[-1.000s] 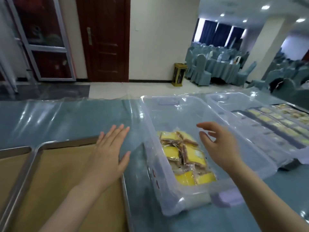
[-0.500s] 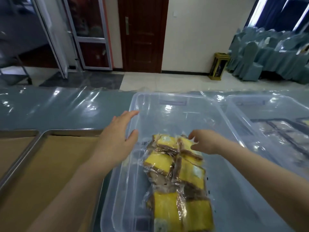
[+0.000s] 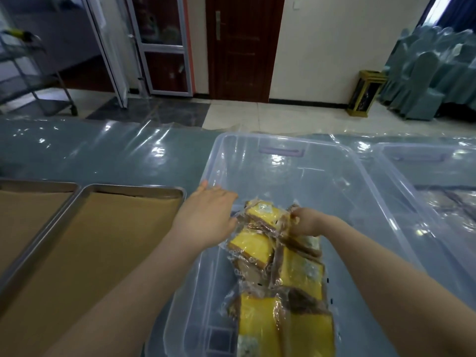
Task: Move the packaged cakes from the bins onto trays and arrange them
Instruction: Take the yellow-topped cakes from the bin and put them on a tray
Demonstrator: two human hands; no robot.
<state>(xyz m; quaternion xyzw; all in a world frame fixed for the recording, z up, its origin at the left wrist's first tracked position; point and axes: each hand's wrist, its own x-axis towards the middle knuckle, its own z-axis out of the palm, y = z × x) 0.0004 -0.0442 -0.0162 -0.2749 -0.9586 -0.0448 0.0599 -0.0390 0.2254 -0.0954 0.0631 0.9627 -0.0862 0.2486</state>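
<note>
Head view: hall table [image 3: 103,155] under plastic sheet, holding a clear bin [image 3: 283,140] with a paper-lined tray [image 3: 128,188] to its left.
Item: packaged cakes [image 3: 257,247], piled in the bin, none on the tray. My right hand [image 3: 305,222] pinches a wrapper at the pile's far end. My left hand [image 3: 206,217], fingers straight and together, reaches over the bin's left rim. Step, I judge: first pick-up. Next: lift over the wall, carry left.

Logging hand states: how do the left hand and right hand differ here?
The left hand is flat with fingers straight, over the clear bin's left rim; the right hand is curled, pinching a wrapper among the packaged cakes. The left sits nearer the lined tray; the right is deeper in the bin. Both reach toward the cakes.
</note>
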